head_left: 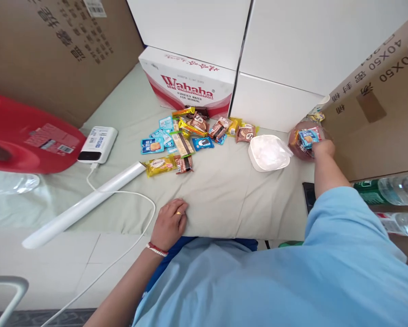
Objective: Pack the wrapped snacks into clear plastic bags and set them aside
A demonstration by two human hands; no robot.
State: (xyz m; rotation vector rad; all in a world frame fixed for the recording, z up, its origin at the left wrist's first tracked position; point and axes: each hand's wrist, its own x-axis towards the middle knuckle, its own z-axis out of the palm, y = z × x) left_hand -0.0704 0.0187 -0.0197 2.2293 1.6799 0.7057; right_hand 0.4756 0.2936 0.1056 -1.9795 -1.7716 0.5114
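We look down on a bench [224,195] covered in pale grey-green cloth, walled in by white cartons, brown cardboard boxes and a red-printed Wahaha water carton [190,81] at the top of the frame. At the right edge our right hand [322,147] is closed around a blue biscuit packet [308,136], holding it over a brown round container [297,150] that stands against the cardboard. Just left of the container, a white plastic dish [268,152] lies on the cloth. In the upper middle is a loose heap of snack packets [190,134], blue, yellow and brown, well apart from both hands. Our left hand [169,222] lies at the bench's near edge in the lower middle, fingers loosely curled on the cloth and grasping nothing. To the left we see a white power bank [98,144] with its white cable [135,200] looping down, a white roll [84,204] lying slantwise, and a red plastic tub [27,136].
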